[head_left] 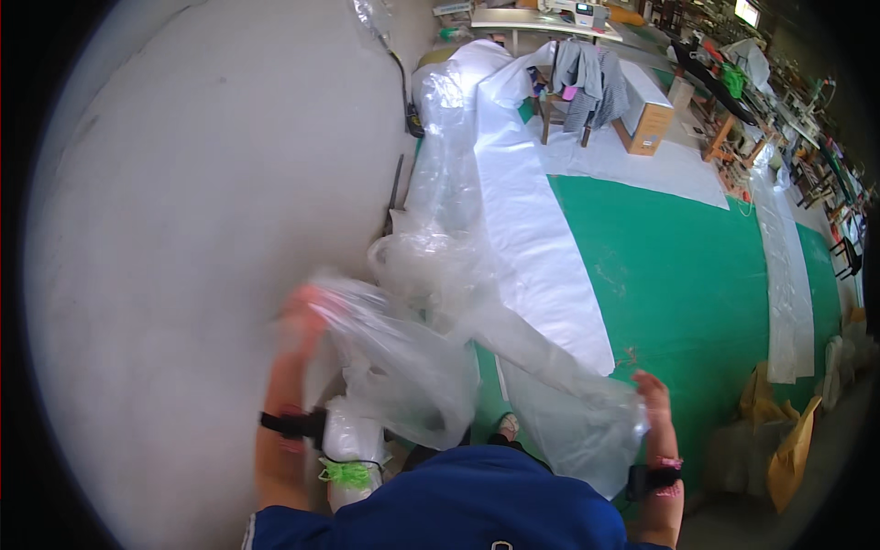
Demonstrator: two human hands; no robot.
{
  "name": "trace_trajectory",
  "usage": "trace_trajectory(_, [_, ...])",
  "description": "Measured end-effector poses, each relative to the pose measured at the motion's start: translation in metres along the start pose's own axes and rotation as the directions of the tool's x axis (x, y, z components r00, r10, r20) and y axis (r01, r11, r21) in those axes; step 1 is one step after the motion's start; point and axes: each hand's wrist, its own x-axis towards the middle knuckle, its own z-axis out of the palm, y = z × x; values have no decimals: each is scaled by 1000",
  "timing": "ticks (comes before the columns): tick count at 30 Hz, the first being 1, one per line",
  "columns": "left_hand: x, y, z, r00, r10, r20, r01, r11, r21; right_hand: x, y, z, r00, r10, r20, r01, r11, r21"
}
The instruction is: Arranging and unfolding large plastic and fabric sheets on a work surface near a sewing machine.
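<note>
A large, thin clear plastic sheet (412,362) hangs crumpled in front of my body, spread between both arms. My left hand (307,321), raised near the pale wall, is smeared by motion but closes on the sheet's left part. On the other side my right hand (653,394) is closed on the sheet's right edge, over the green floor. Bunched folds run forward from it onto a long strip of clear film (449,174). A white sheet (541,247) lies flat beside that strip.
A wall (183,229) rises close on my left. Ahead stand a chair draped with clothes (587,78) and a cardboard box (646,124). Yellow-brown bags (788,449) lie at the lower right on the green floor (678,266). A wrapped white bundle (353,440) stands beside my left forearm.
</note>
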Motion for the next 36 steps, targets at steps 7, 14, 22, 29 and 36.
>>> trace_trajectory(7, [-16,197,-284,701,267,-662,-273,957,98,-5,74,-180,895,-268,-357,191,953,-236])
trace_trajectory(14, [-76,274,-362,477,338,-811,2,923,385,-33,-13,-71,981,-161,-107,152,985,-84])
trace_trajectory(22, [-20,218,42,609,781,-136,-35,197,980,-125,-171,86,929,-350,121,296,898,325])
trace_trajectory(29, [-49,119,297,825,-50,563,-83,975,207,-161,-194,140,812,-446,377,217,830,514])
trace_trajectory(36, [-60,82,327,847,79,525,-129,990,60,-152,-152,121,862,-477,172,333,789,516])
